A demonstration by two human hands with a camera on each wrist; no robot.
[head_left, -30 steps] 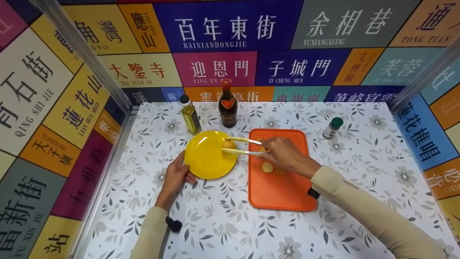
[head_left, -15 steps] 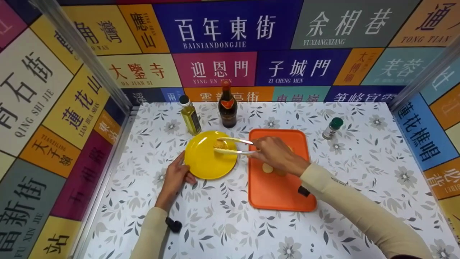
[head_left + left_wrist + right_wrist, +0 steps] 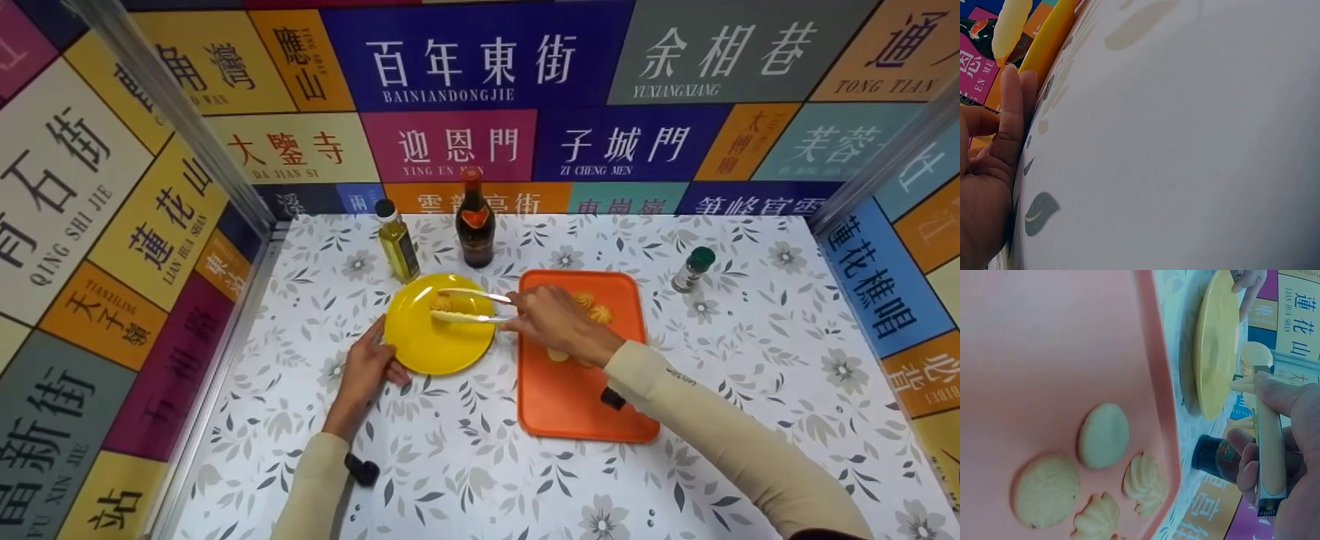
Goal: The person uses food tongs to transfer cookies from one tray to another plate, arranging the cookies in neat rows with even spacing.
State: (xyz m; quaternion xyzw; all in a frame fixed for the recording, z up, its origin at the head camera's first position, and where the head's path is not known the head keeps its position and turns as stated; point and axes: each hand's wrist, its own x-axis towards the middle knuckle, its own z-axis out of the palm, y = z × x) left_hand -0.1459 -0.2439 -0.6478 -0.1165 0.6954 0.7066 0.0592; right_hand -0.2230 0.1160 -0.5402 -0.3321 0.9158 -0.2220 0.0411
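My right hand point(image 3: 551, 319) grips a pair of tongs point(image 3: 472, 318) with pale tips and metal arms. Between the tips is a small golden cookie point(image 3: 441, 303), over the yellow plate point(image 3: 435, 352). The left hand point(image 3: 367, 367) rests at the plate's near left rim, its fingers mostly straight along the table in the left wrist view, fingertips right at the plate's edge. On the orange tray point(image 3: 585, 409), partly hidden by the right forearm, lie swirled cookies point(image 3: 600, 313). The right wrist view also shows round flat cookies point(image 3: 1103, 435) there.
Behind the plate stand an oil bottle point(image 3: 399, 244) with a black cap and a dark bottle point(image 3: 476, 229) with a red label. A small shaker point(image 3: 694, 268) with a green lid is at the back right. Printed panels point(image 3: 465, 142) wall in the floral-covered table.
The right hand has moved left, carrying the tongs and cookie further in over the plate. More swirled cookies on the tray have come into sight. My left hand has stayed put.
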